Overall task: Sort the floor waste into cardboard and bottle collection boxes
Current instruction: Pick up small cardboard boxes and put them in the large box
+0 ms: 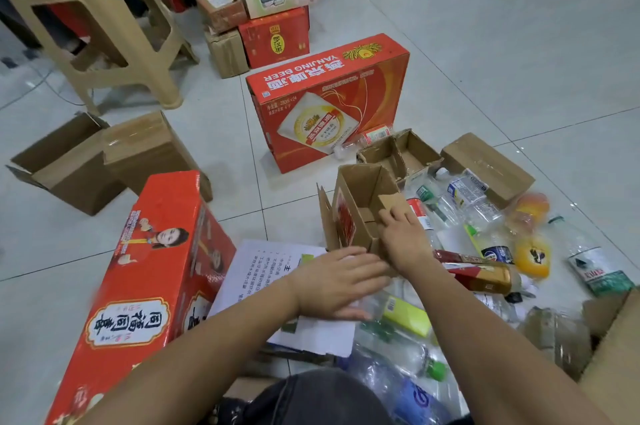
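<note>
A small open brown carton (360, 203) with a red print on its side stands on the floor in front of me. My right hand (403, 237) grips its near right wall, fingers on a folded flap. My left hand (341, 281) lies flat with straight fingers against the carton's near bottom edge, over a white printed sheet (249, 272). Around and right of the carton lie several plastic bottles (464, 196), among them a yellow-labelled one (407, 317) and a brown-gold one (485, 277). A red Yanjing beer box (325, 102) stands behind. A long red box (145, 286) lies at my left.
Open brown cartons (86, 161) sit at the left, a divided cardboard tray (398, 151) and a flat brown box (485, 165) behind the bottles. A beige plastic stool (97, 16) and stacked boxes (273, 16) stand at the back. A cardboard box edge (613, 355) shows at the lower right.
</note>
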{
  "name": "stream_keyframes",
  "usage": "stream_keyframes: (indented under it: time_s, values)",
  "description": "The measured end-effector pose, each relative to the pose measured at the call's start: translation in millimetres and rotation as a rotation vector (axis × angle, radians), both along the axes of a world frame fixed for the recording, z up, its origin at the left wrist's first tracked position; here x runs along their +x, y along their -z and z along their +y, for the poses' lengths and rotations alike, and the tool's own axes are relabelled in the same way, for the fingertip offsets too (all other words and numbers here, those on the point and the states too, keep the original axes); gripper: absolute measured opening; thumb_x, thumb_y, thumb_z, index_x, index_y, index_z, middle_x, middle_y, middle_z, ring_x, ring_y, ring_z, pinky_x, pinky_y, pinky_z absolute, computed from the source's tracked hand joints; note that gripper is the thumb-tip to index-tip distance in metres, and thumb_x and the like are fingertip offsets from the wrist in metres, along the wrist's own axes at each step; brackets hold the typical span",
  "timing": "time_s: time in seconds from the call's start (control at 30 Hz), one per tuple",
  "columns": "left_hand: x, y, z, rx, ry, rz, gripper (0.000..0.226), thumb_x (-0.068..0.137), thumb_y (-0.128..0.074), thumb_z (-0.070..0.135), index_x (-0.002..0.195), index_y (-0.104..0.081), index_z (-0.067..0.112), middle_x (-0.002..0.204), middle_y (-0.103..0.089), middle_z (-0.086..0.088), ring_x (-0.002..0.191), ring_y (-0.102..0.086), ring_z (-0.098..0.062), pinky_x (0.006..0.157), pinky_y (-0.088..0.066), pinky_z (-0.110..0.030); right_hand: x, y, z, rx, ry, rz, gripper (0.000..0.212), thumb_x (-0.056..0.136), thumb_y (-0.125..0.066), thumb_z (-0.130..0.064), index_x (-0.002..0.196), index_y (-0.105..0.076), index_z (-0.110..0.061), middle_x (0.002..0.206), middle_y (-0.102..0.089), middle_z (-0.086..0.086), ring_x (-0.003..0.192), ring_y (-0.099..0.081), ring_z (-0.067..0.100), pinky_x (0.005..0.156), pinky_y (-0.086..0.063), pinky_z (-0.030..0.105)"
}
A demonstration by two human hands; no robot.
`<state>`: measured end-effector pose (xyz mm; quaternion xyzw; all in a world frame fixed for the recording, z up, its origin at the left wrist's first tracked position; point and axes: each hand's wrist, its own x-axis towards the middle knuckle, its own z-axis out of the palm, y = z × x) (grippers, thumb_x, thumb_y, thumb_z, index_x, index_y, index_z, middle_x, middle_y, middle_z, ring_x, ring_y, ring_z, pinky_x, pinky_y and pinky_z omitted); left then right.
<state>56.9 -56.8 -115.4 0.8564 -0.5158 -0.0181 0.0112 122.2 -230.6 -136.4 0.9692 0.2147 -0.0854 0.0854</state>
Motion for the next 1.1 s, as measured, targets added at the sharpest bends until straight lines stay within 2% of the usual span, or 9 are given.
stream_keyframes:
  time_s: [0.17,0.33,0.43,0.53,0.67,0.87,0.97,1.03,1.1]
  values:
    - [-7,5,-11,0.433,0.212,0.117,0.057,0.094,-0.043,0.055,0.092,-0.073,0.007,0.089,-0.071,-0.009,0.099,-0.062,-0.028,0.114,-0.022,-0.042,4,6,5,-0.011,0.034,0.115,0.027,0.087,-0.052,-0.008,0.109,-0.066,-0.013,0.120,-0.059,0.007,0.120,-0.047,0.025,0.101,-0.039,0.036]
    - [22,-36,13,0.251,0.035,0.106,0.040,0.087,-0.047,0.037,0.073,-0.075,0.012,0.070,-0.068,-0.004,0.074,-0.060,-0.023,0.097,-0.041,-0.036,4,8,-4,0.014,0.057,0.173,0.031,0.087,-0.050,-0.007,0.110,-0.068,-0.017,0.119,-0.062,0.007,0.121,-0.049,0.024,0.100,-0.036,0.032]
    - [44,-79,30,0.355,-0.207,0.199,0.033,0.090,-0.045,0.035,0.079,-0.069,0.016,0.075,-0.065,0.000,0.077,-0.061,-0.020,0.098,-0.035,-0.030,2,5,-4,0.024,0.044,0.160,0.032,0.088,-0.048,-0.007,0.110,-0.068,-0.018,0.118,-0.063,0.006,0.122,-0.046,0.023,0.101,-0.033,0.032]
    - [60,-115,45,0.598,-0.378,0.461,0.017,0.091,-0.050,0.022,0.092,-0.064,0.014,0.085,-0.062,-0.003,0.080,-0.058,-0.020,0.081,-0.041,-0.028,1,4,-2,0.012,0.050,0.166,0.030,0.088,-0.050,-0.008,0.109,-0.069,-0.019,0.117,-0.063,0.006,0.122,-0.045,0.024,0.101,-0.033,0.032]
    - [63,-106,71,0.981,-0.425,0.718,0.062,0.087,-0.054,0.004,0.143,-0.039,0.026,0.139,-0.045,-0.002,0.124,-0.047,-0.025,0.094,-0.043,-0.035,0,3,3,-0.002,0.057,0.194,0.029,0.089,-0.051,-0.010,0.109,-0.069,-0.019,0.118,-0.061,0.006,0.123,-0.043,0.024,0.103,-0.034,0.032]
    - [42,-55,108,1.141,-0.180,0.414,0.082,0.079,-0.075,0.021,0.147,-0.031,0.037,0.159,-0.019,0.005,0.148,-0.008,-0.025,0.119,-0.016,-0.050,-6,-6,12,-0.013,0.074,0.224,0.030,0.094,-0.048,-0.008,0.118,-0.065,-0.013,0.122,-0.059,0.010,0.119,-0.048,0.025,0.102,-0.037,0.032]
    - [33,-40,117,1.211,-0.344,0.484,0.069,0.072,-0.080,0.028,0.136,-0.054,0.025,0.149,-0.041,0.000,0.143,-0.028,-0.030,0.115,-0.028,-0.045,-8,-10,13,-0.022,0.099,0.264,0.032,0.095,-0.046,-0.005,0.121,-0.062,-0.009,0.124,-0.060,0.011,0.121,-0.050,0.027,0.100,-0.040,0.033]
    - [31,-47,121,1.257,-0.394,0.555,0.049,0.078,-0.077,0.027,0.124,-0.063,0.015,0.117,-0.065,-0.002,0.117,-0.056,-0.027,0.098,-0.045,-0.034,-8,-10,14,-0.029,0.103,0.294,0.032,0.094,-0.047,-0.005,0.122,-0.061,-0.010,0.123,-0.060,0.012,0.122,-0.049,0.028,0.100,-0.041,0.034]
    - [35,-60,125,1.132,-0.433,0.524,0.035,0.084,-0.071,0.027,0.114,-0.067,0.012,0.102,-0.069,-0.003,0.096,-0.063,-0.024,0.083,-0.047,-0.032,-7,-8,15,-0.020,0.105,0.307,0.031,0.094,-0.048,-0.007,0.122,-0.061,-0.011,0.121,-0.061,0.012,0.119,-0.051,0.029,0.099,-0.042,0.034]
